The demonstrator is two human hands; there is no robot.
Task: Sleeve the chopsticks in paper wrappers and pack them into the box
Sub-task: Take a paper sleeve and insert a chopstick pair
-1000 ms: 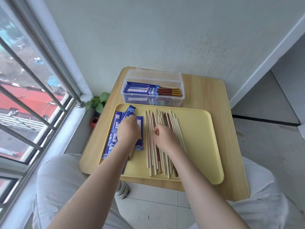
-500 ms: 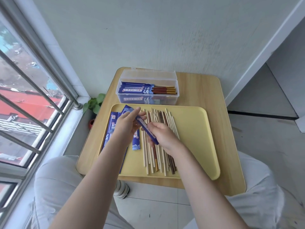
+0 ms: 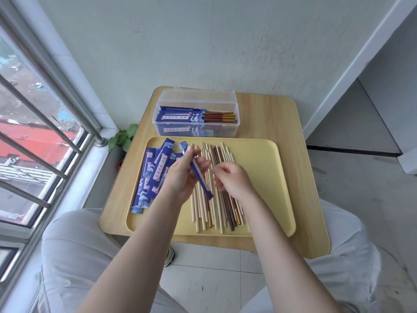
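My left hand (image 3: 181, 177) pinches one blue paper wrapper (image 3: 199, 177) and holds it slanted above the yellow tray (image 3: 268, 177). My right hand (image 3: 233, 180) hovers just right of it with curled fingers over the loose chopsticks (image 3: 216, 211), which are pale wood with a few dark brown ones. Whether its fingers pinch a chopstick is hidden. A pile of blue wrappers (image 3: 153, 175) lies on the tray's left side. Behind the tray stands the clear plastic box (image 3: 196, 97), open, with several sleeved chopsticks (image 3: 187, 117) inside.
Tray and box sit on a small wooden table (image 3: 266, 118) against a white wall. A window with metal bars (image 3: 45, 132) runs along the left, with a small green plant (image 3: 123, 137) below the table's left edge. My knees flank the table's near edge.
My left hand lifted a wrapper off the pile and raised it. My right hand briefly held its lower end, then let go and moved back over the chopsticks.
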